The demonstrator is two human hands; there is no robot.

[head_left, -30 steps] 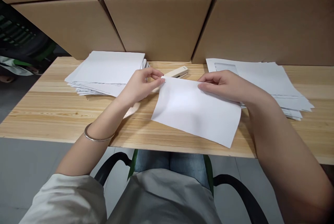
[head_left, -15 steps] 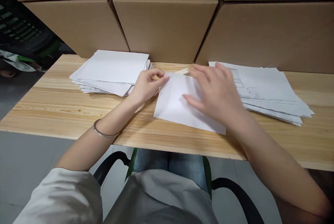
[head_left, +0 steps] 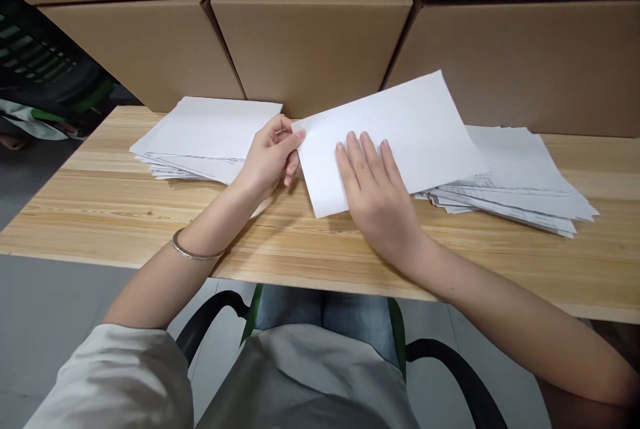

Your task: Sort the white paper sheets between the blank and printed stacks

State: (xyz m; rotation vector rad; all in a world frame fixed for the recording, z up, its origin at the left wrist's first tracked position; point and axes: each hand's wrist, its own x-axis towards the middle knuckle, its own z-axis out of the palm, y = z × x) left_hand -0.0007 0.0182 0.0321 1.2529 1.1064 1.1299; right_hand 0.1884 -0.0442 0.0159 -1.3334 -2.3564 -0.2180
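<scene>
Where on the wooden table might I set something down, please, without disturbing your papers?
The wooden table shows bare wood left of the left paper stack, and between the right paper stack and the right forearm. The middle is crowded: the left hand pinches the white sheet and the right hand lies on it.

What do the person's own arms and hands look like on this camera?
The left grip and right grip are bare, ungloved hands. A thin, silver-coloured bangle circles the left forearm; a light-grey sleeve starts higher up. The right forearm shows no sleeve or bangle.
</scene>
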